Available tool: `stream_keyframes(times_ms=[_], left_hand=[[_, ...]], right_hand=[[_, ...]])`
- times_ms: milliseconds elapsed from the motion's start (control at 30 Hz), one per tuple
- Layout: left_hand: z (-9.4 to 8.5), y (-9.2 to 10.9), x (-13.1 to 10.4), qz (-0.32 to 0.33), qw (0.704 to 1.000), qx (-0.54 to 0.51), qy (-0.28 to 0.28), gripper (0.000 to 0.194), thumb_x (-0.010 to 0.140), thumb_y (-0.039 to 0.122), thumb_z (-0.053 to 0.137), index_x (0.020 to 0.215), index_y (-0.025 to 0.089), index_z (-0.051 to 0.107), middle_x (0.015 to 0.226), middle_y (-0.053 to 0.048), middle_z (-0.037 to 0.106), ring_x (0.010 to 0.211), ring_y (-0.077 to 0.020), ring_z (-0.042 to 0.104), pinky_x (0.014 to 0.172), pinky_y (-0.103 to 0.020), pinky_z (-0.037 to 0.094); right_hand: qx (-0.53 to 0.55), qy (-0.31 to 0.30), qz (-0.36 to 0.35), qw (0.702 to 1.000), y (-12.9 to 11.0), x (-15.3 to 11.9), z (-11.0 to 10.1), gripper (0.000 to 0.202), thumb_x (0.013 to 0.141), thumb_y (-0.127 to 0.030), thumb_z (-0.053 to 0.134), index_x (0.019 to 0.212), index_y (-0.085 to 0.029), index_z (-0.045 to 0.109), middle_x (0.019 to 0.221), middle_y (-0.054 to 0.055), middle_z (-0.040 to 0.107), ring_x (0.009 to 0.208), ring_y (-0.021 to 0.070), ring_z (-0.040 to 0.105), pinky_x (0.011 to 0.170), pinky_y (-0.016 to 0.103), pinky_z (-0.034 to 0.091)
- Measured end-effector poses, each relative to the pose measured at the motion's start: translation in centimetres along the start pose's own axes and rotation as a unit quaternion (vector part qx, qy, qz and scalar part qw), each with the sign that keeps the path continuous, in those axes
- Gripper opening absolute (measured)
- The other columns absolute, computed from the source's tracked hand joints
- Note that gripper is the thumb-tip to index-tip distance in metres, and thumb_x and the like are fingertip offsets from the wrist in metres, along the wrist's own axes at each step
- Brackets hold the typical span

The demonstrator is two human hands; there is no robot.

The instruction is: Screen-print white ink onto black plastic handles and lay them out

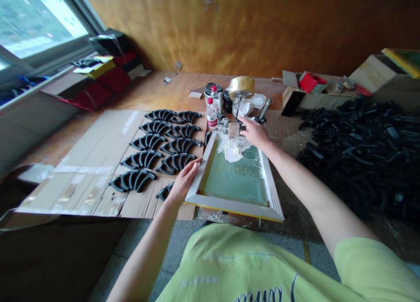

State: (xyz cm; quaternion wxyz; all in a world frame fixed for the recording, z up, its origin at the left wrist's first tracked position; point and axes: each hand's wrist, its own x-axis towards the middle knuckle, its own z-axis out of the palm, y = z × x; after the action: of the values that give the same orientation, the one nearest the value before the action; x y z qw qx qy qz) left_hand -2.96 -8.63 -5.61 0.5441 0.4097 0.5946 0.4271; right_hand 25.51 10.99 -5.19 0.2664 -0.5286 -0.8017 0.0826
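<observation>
A framed green screen (234, 179) lies in front of me, with white paste (232, 149) at its far end. My left hand (186, 179) rests against the left side of the frame, its fingers along the edge. At the far end, my right hand (254, 133) is closed around a small pale block (234, 130) that stands above the paste. Behind the block is a metal clamp (223, 121) with upright rods. Several black curved parts (133, 180) lie in rows on cardboard to the left of the frame.
Bottles with red caps (211, 116) and a roll of tape (242, 86) stand behind the frame. A large heap of black parts (357, 157) fills the right side. Boxes (113, 79) sit by the window, and an open carton (315, 100) is at the back right.
</observation>
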Motion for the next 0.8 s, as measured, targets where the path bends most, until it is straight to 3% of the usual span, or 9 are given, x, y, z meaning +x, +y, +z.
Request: stream_keyframes(times_ms=[100, 200, 267, 333, 433, 567, 667, 733, 800], left_hand=[[0.7, 4.0, 1.0, 0.067, 0.996, -0.052, 0.018, 0.053, 0.084, 0.062, 0.051, 0.106, 0.017, 0.068, 0.088, -0.003, 0.068, 0.068, -0.0129, 0.059, 0.060, -0.022, 0.047], [1.9, 7.7, 3.0, 0.141, 0.981, -0.130, 0.012, 0.055, 0.086, 0.064, 0.046, 0.109, 0.017, 0.065, 0.096, -0.006, 0.068, 0.079, -0.0156, 0.064, 0.065, -0.024, 0.051], [2.6, 9.3, 4.4, 0.152, 0.977, -0.151, 0.003, 0.058, 0.086, 0.065, 0.044, 0.112, 0.016, 0.062, 0.094, -0.008, 0.069, 0.081, -0.0169, 0.065, 0.064, -0.024, 0.052], [3.2, 9.6, 5.1, 0.144, 0.975, -0.170, 0.015, 0.060, 0.087, 0.066, 0.042, 0.114, 0.016, 0.060, 0.090, -0.008, 0.070, 0.080, -0.0164, 0.066, 0.062, -0.023, 0.052], [4.4, 6.9, 4.6, 0.094, 0.976, -0.193, 0.028, 0.059, 0.087, 0.065, 0.043, 0.122, 0.018, 0.055, 0.095, -0.009, 0.071, 0.079, -0.0158, 0.067, 0.059, -0.022, 0.051], [7.2, 0.1, 1.2, -0.142, 0.973, -0.165, -0.080, 0.057, 0.085, 0.059, 0.054, 0.122, 0.015, 0.054, 0.104, -0.015, 0.071, 0.080, -0.0213, 0.070, 0.057, -0.027, 0.054], [7.8, -3.8, -1.4, -0.218, 0.952, -0.207, -0.061, 0.039, 0.090, 0.049, 0.050, 0.103, 0.014, 0.060, 0.088, -0.011, 0.072, 0.076, -0.0196, 0.070, 0.057, -0.025, 0.053], [6.0, -5.7, -2.4, -0.231, 0.948, -0.217, -0.005, 0.031, 0.091, 0.043, 0.049, 0.089, 0.014, 0.060, 0.076, -0.007, 0.070, 0.068, -0.0169, 0.069, 0.054, -0.023, 0.050], [2.4, -7.6, -3.1, -0.230, 0.951, -0.192, 0.080, 0.030, 0.091, 0.042, 0.045, 0.084, 0.016, 0.058, 0.071, -0.005, 0.069, 0.061, -0.0155, 0.066, 0.053, -0.024, 0.050]], right_hand=[[0.005, 0.074, 0.112, 0.991, 4.1, -1.9, -1.6, 0.031, 0.086, -0.024, 0.057, 0.116, -0.019, 0.062, 0.090, 0.004, 0.069, 0.082, 0.0199, 0.061, 0.080, 0.033, 0.047], [0.017, 0.035, 0.211, 0.977, 6.8, -6.1, -0.6, 0.019, 0.088, -0.024, 0.051, 0.099, -0.015, 0.063, 0.081, 0.005, 0.067, 0.076, 0.0192, 0.060, 0.075, 0.033, 0.048], [0.039, -0.026, 0.186, 0.981, 6.6, -8.9, 1.4, 0.019, 0.085, -0.027, 0.058, 0.099, -0.016, 0.063, 0.081, 0.004, 0.067, 0.076, 0.0188, 0.060, 0.074, 0.032, 0.048], [0.047, -0.082, 0.096, 0.991, 5.3, -10.6, 3.4, 0.030, 0.079, -0.029, 0.068, 0.107, -0.019, 0.063, 0.090, 0.004, 0.068, 0.085, 0.0197, 0.060, 0.079, 0.033, 0.048], [0.013, -0.128, -0.005, 0.992, 2.0, -11.5, 4.7, 0.026, 0.079, -0.024, 0.069, 0.104, -0.022, 0.065, 0.099, 0.006, 0.066, 0.096, 0.0215, 0.057, 0.087, 0.036, 0.045], [-0.008, -0.077, -0.042, 0.996, -4.4, -12.9, 4.1, 0.010, 0.086, -0.026, 0.063, 0.091, -0.018, 0.067, 0.091, 0.008, 0.063, 0.094, 0.0225, 0.054, 0.087, 0.037, 0.044], [0.038, -0.111, -0.197, 0.973, -7.9, -14.9, 4.5, 0.017, 0.090, -0.030, 0.059, 0.100, -0.020, 0.067, 0.091, 0.006, 0.064, 0.095, 0.0206, 0.053, 0.088, 0.036, 0.042], [0.060, -0.134, -0.239, 0.960, -6.5, -15.7, 4.4, 0.023, 0.091, -0.032, 0.057, 0.109, -0.021, 0.066, 0.096, 0.005, 0.065, 0.095, 0.0190, 0.054, 0.089, 0.034, 0.042], [0.026, -0.106, -0.151, 0.983, -1.3, -15.8, 2.8, 0.026, 0.091, -0.032, 0.057, 0.113, -0.020, 0.065, 0.101, 0.007, 0.066, 0.097, 0.0196, 0.054, 0.092, 0.034, 0.041]])
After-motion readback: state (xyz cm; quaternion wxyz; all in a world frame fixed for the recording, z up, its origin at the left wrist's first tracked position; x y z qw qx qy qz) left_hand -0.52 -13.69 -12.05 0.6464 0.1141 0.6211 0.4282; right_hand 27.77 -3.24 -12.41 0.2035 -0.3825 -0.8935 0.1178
